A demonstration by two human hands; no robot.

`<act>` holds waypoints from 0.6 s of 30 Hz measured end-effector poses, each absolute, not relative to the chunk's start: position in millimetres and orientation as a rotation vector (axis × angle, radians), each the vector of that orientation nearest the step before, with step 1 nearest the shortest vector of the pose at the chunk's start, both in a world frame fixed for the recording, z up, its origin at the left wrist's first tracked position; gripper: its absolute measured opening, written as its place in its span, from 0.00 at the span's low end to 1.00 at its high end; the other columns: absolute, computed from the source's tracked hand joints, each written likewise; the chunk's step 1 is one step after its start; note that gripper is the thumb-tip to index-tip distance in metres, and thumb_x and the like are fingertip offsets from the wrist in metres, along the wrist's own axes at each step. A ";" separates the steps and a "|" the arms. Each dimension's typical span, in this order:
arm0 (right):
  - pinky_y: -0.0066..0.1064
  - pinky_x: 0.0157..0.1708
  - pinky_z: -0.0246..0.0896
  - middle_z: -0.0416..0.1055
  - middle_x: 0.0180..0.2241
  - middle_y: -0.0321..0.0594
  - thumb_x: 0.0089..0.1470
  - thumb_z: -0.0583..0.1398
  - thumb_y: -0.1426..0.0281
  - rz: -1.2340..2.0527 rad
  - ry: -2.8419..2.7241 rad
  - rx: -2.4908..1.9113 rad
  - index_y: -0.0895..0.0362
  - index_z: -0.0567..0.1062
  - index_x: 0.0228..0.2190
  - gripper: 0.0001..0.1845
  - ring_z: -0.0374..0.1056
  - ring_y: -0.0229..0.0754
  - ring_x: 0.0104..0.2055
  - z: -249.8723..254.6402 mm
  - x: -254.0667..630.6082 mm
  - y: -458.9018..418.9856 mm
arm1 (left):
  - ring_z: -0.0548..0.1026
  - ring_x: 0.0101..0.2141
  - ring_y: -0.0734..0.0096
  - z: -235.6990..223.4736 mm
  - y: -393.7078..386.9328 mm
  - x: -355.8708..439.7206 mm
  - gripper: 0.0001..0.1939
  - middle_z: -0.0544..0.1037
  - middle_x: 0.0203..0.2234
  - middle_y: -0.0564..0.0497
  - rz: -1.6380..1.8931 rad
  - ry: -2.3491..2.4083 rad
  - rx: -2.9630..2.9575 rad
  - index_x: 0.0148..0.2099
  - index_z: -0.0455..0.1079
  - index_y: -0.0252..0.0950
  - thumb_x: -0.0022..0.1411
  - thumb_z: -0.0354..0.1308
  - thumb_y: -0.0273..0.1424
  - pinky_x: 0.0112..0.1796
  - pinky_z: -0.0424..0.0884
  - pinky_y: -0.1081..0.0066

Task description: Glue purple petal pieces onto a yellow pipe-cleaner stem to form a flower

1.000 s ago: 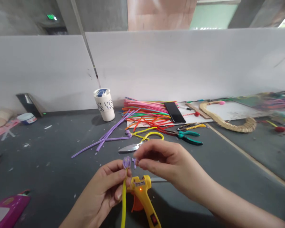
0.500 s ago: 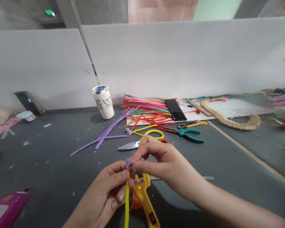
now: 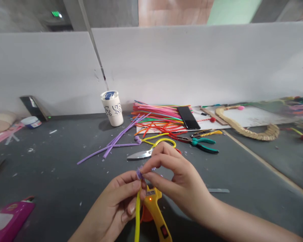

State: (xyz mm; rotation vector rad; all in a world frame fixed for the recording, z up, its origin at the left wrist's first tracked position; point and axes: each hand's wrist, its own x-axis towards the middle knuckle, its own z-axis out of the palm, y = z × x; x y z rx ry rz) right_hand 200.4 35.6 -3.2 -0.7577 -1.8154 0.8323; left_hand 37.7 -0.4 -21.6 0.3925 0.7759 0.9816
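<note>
My left hand [image 3: 116, 208] is closed on a yellow pipe cleaner stem [image 3: 137, 222] topped by a small purple tuft [image 3: 139, 173]. My right hand [image 3: 176, 181] pinches that purple tuft from the right, fingertips pressed against it beside my left thumb. Just under both hands lies a yellow glue gun [image 3: 155, 211] with its orange light on. Beyond them on the dark table lie scissors [image 3: 146, 153] with yellow handles and loose purple pipe cleaners [image 3: 111, 146].
A pile of coloured pipe cleaners [image 3: 159, 117], a black phone [image 3: 188, 117] and green-handled pliers [image 3: 202, 145] lie further back. A white cup [image 3: 112, 108] stands by the white partition [image 3: 192, 60]. A magenta box [image 3: 10, 215] sits lower left; a woven curved piece [image 3: 244, 129] lies right.
My right hand brought a small purple piece up to the tuft on the stem and now pinches it there. The view shifted slightly.
</note>
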 end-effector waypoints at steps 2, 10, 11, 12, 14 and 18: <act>0.25 0.35 0.60 0.64 0.31 0.33 0.52 0.62 0.83 0.784 -1.835 -0.739 0.58 0.78 0.30 0.09 0.64 0.34 0.34 -4.2 200.5 35.2 | 0.61 0.14 0.91 -21.3 -0.5 37.2 0.10 0.75 0.17 0.54 0.983 0.784 0.392 0.31 0.80 0.29 0.46 0.75 0.27 0.16 0.59 0.88; 0.26 0.34 0.60 0.65 0.31 0.34 0.55 0.61 0.80 0.708 -1.867 -0.727 0.58 0.76 0.30 0.07 0.64 0.36 0.33 -7.7 199.6 35.9 | 0.60 0.13 0.91 -20.3 -0.2 39.2 0.10 0.74 0.16 0.55 0.987 0.806 0.408 0.31 0.80 0.30 0.45 0.75 0.28 0.15 0.58 0.88; 0.26 0.33 0.60 0.65 0.31 0.34 0.56 0.60 0.80 0.715 -1.870 -0.731 0.57 0.76 0.30 0.07 0.64 0.36 0.33 -7.8 199.6 35.7 | 0.59 0.13 0.91 -20.5 -0.4 39.4 0.11 0.74 0.16 0.55 0.984 0.809 0.413 0.31 0.80 0.30 0.44 0.75 0.28 0.15 0.58 0.88; 0.27 0.33 0.60 0.65 0.31 0.35 0.56 0.60 0.80 0.721 -1.874 -0.733 0.57 0.76 0.30 0.07 0.64 0.36 0.33 -7.5 199.7 35.4 | 0.59 0.13 0.91 -20.7 -0.4 39.5 0.11 0.74 0.16 0.55 0.981 0.817 0.414 0.30 0.80 0.30 0.44 0.75 0.28 0.15 0.58 0.88; 0.27 0.33 0.60 0.66 0.31 0.35 0.56 0.60 0.79 0.740 -1.871 -0.732 0.57 0.76 0.30 0.07 0.64 0.37 0.34 -5.9 200.4 34.3 | 0.60 0.13 0.91 -21.0 -0.1 39.3 0.11 0.74 0.16 0.55 0.984 0.831 0.422 0.28 0.79 0.30 0.43 0.76 0.29 0.15 0.58 0.88; 0.28 0.34 0.59 0.66 0.30 0.34 0.55 0.60 0.78 0.874 -1.743 -0.738 0.56 0.74 0.32 0.05 0.63 0.37 0.33 -0.9 202.1 32.3 | 0.62 0.13 0.90 -19.2 1.2 38.2 0.12 0.76 0.17 0.54 1.020 0.854 0.420 0.30 0.80 0.31 0.42 0.76 0.30 0.16 0.60 0.88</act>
